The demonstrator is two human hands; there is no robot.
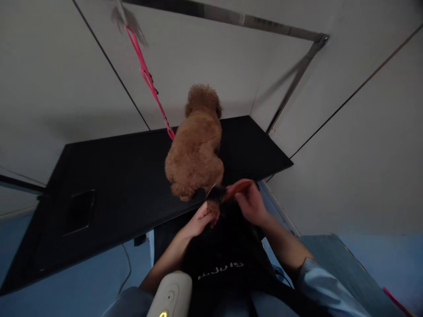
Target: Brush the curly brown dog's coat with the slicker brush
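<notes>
A white device [175, 290] with a yellow light sits lowest in the view, in front of the person's black apron [228, 246], which carries pale lettering. A light blue sleeve [327, 281] covers the upper right arm.

Left hand [197, 222]: grip closed around the end of the dog's leg [214, 212], thumb on top. The leg reaches back toward the person, past the near edge of the desk.

Right hand [254, 204]: grip closed on the reddish handle of the brush [236, 189]. Brush located just above the left hand, at the leg. Long axis runs roughly crosswise; handle end to the right, dark head pointing left and slightly down. The head covers part of the leg; contact with the fur cannot be told.

Dog [196, 149]: curly, brown, on the desk [132, 176] near its close edge. Rump toward the person, head away, facing the wall [205, 53]; long axis near to far, head slightly right of the rump. A dark flat rectangle [79, 211] lies on the desk, well to the left.

Beyond: a pink leash [145, 72] slants from upper left to the dog's left side. A metal bar [231, 16] crosses the top.
</notes>
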